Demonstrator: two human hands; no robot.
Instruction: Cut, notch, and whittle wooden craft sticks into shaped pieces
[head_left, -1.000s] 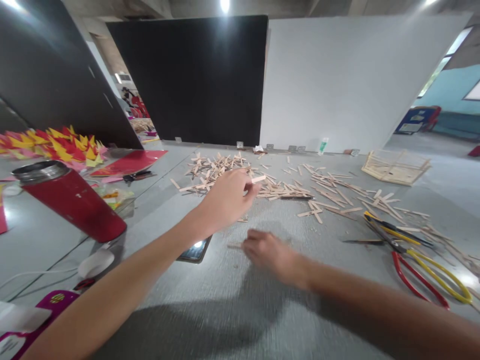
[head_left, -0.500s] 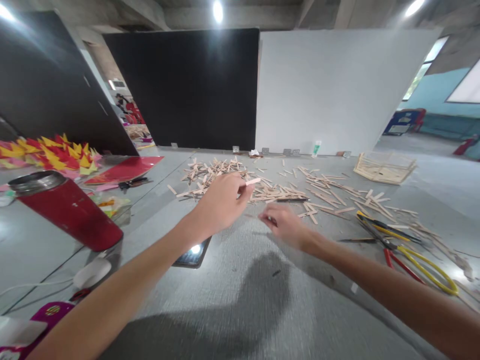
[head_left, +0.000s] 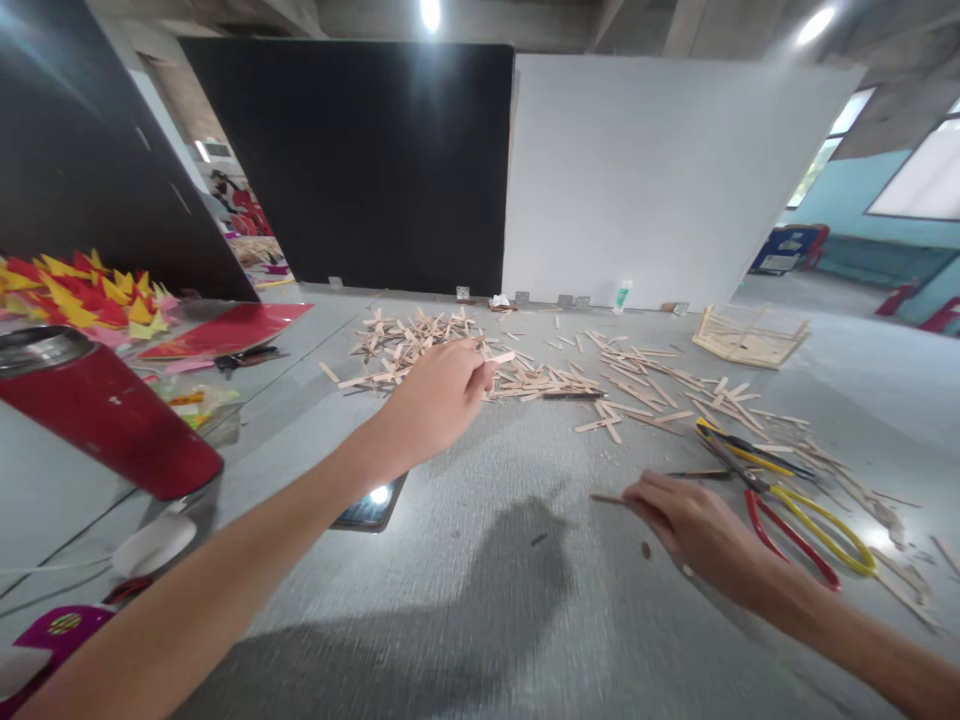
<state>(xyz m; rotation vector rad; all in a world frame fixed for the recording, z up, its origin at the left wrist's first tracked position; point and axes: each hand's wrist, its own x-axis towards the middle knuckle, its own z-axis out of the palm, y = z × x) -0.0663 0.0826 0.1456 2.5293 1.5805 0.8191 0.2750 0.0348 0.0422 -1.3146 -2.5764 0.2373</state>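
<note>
Head-worn view looks forward and down, near the table (head_left: 465, 600).

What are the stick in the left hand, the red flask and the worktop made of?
Stick: pale, matte, flat, likely unfinished wood, like the pile. Flask: glossy red body with a shiny rim, probably painted metal. Worktop: grey with a fine weave-like grain, perhaps felt or textured laminate; cannot tell.

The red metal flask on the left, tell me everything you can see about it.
The red metal flask is a cylinder with a glossy red body and a silver steel rim at its top, which the picture's left edge cuts off. It looks strongly tilted in this wide view, standing on the grey table by its dark base. A few pale scuffs mark its side. Neither hand touches it.
</note>
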